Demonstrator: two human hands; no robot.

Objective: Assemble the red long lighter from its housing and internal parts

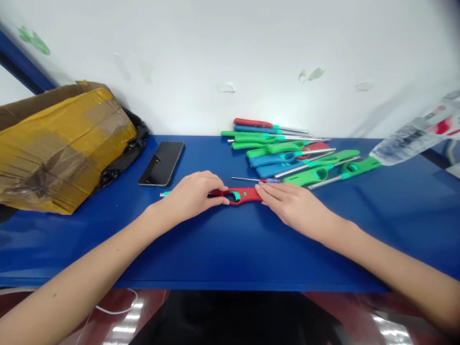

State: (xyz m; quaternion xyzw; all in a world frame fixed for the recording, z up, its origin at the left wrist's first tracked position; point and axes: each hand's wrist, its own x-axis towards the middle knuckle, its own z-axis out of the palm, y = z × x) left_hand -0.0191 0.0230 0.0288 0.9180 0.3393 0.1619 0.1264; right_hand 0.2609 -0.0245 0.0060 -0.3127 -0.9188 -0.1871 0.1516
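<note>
A red gas lighter (247, 194) with a green trigger lies flat on the blue table, its long nozzle toward the left. My left hand (194, 192) pinches it near the trigger loop, and its palm hides most of the nozzle. Closed over the handle's right end are the fingers of my right hand (293, 203). Just behind that hand rests a thin screwdriver (247, 179), its dark handle partly covered by my fingers. Beyond it is a pile of green, blue and red lighters (283, 148) with metal nozzles.
A smartphone (162, 163) lies left of my left hand. Farther left sits a parcel wrapped in yellow tape (61, 148), with black plastic (124, 160) beside it. A clear plastic bottle (409, 139) stands at the right. The white wall (187, 72) bounds the table's back.
</note>
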